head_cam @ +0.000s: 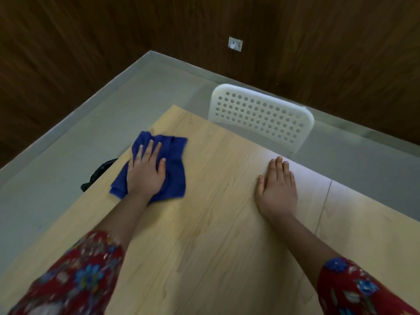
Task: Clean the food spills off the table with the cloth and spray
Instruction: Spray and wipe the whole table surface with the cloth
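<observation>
Red flowery sleeves (75, 276) lie over the smooth wooden table (216, 235). The left hand (145, 173) presses flat on the crumpled blue cloth (175, 160); the right hand (278, 189) lies flat, empty.

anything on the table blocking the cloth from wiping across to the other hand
Nothing visible: the left hand presses the blue cloth flat, and only bare table lies between it and the right hand.

The left sleeve (75, 276) and right sleeve (354, 289) are red cloth printed with blue flowers
</observation>
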